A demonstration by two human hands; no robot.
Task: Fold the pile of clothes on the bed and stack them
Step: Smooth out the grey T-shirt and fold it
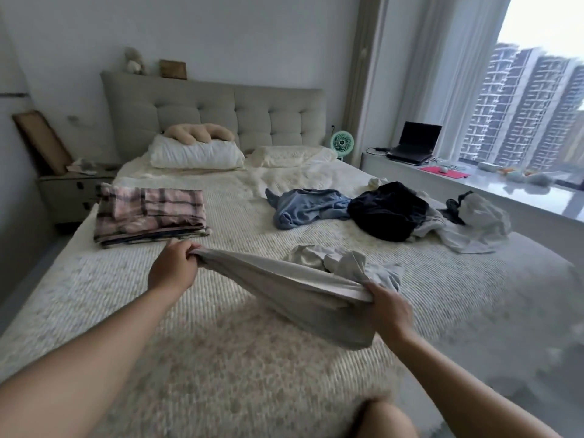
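Both hands work above the bed: the left hand and right hand each pinch an end of a pale grey garment, stretched in mid-air. Laying it flat and smoothing it before folding would likely give a neat piece for the plaid folded stack; unfolded clothes lie opposite.

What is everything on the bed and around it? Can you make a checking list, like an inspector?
Surface: bed with a cream ribbed cover, two pillows by the headboard.
Job's things: grey garment stretched between both hands; folded plaid stack at the left; unfolded blue garment, dark garment and pale garment at the right.
Clutter: crumpled light cloth behind the grey garment.
Hands: left hand and right hand each grip an end.
Cables: one at the laptop.
Surroundings: green fan, nightstand, window ledge.
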